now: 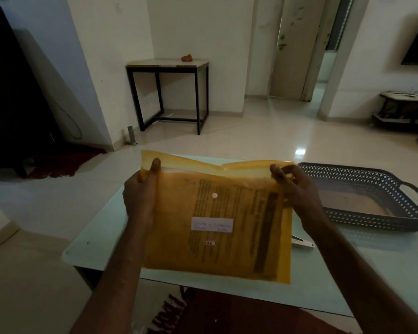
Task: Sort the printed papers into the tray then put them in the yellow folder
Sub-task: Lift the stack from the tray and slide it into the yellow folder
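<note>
Head view: both hands (140, 196) (297, 189) gripping upright yellow folder (217, 237).

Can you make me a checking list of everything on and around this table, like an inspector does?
Surface: pale table, glossy.
Job's things: yellow folder held above the table, flap up, printed papers inside; dark lattice tray to its right, no papers seen in it.
Clutter: small white thing under the folder's right edge, cannot tell what.
Grippers: left hand grips the folder's left edge; right hand pinches its top right corner.
Cables: dark cable looped by the left wall.
Surroundings: black-legged side table, door, shiny floor.
</note>
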{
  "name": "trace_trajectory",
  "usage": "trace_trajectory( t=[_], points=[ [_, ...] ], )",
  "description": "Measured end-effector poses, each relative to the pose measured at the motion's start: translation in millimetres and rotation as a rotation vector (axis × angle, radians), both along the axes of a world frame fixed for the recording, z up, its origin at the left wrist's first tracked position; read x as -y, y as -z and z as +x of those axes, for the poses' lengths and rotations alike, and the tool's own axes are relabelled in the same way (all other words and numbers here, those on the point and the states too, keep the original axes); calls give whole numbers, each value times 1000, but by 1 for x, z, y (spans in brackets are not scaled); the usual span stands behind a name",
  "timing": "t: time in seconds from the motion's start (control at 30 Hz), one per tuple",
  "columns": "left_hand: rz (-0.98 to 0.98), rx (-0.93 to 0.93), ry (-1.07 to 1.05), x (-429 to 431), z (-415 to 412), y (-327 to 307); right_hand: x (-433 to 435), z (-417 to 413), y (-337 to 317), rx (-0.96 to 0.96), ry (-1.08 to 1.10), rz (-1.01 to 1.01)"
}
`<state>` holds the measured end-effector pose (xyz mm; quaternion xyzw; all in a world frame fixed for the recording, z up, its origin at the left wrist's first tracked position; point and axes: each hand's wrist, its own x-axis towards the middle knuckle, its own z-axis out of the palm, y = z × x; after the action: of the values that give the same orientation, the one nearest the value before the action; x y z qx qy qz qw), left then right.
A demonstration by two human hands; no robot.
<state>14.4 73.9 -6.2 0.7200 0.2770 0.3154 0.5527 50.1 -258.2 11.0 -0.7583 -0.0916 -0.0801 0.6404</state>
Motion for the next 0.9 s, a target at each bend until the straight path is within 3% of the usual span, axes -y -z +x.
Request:
trace_trajectory(
  t=[0.1, 0.2, 0.3, 0.37, 0.5, 0.63, 0.7, 0.77, 0.83, 0.9],
  points=[
    [83, -210, 50, -14, 10, 19, 2, 2, 13, -243, 28, -169],
    [131, -371, 77, -19, 16, 51, 9, 6, 32, -342, -2, -590],
    [362, -586, 98, -12, 14, 77, 9, 12, 48, -206, 38, -1112],
    [553, -662, 136, -5, 11, 86, 3, 12, 53, -33, 139, -1290],
    [680, -793, 177, 7, 4, 96, -24, 8, 50, 187, 186, -1350],
    [664, -797, 183, 14, 6, 106, -53, 9, 60, 437, -6, -1194],
    [518, -707, 229, 14, 13, 103, -73, 13, 67, 337, -187, -1070],
    [459, -655, 297, 17, 21, 101, -95, 22, 76, 95, -334, -999],
    [453, -658, 350, 21, 25, 102, -116, 35, 85, -61, -432, -1009],
    [422, -661, 362, 22, 29, 104, -136, 42, 92, -89, -510, -1069]
  ],
)
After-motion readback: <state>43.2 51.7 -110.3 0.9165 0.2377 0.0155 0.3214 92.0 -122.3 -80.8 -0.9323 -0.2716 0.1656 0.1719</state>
